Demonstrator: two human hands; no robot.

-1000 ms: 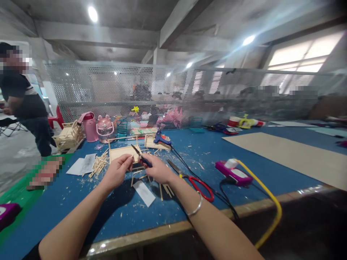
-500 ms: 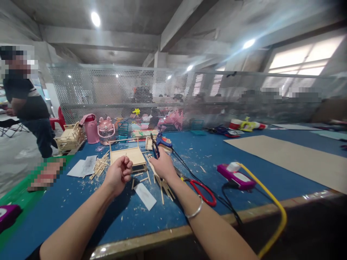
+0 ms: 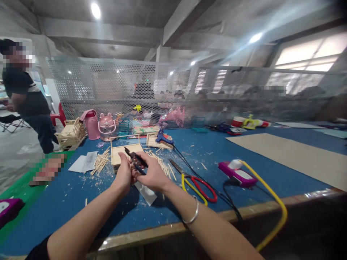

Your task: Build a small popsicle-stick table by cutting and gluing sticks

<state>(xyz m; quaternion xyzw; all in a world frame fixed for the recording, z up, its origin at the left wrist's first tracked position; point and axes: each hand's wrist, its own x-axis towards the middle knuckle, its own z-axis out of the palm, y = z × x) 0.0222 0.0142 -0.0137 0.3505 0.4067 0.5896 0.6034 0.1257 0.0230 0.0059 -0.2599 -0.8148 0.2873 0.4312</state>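
My right hand [image 3: 153,173] is wrapped round a pair of dark-handled pliers [image 3: 139,167], jaws pointing up and left. Right beside it, my left hand [image 3: 124,175] has its thumb up and its other fingers curled by the pliers. What those fingers hold, if anything, is hidden. Just behind the hands stands a small wooden stick frame [image 3: 116,153] with a flat panel. Thin wooden sticks [image 3: 101,161] lie in a pile to its left, with more sticks [image 3: 164,166] to the right. A white paper piece [image 3: 146,193] lies partly under the hands.
Scissors [image 3: 187,177] with red and yellow handles lie right of my hands. Behind them is a blue glue gun [image 3: 164,138] with a black cord. A purple power strip [image 3: 238,175] carries a yellow cable. Brown board [image 3: 292,155] covers the right side. A person [image 3: 25,94] stands at left.
My right hand has brought the pliers left and down from beside the glue gun to my left hand. Both hands are now together in front of the wooden frame; the scissors are more exposed.
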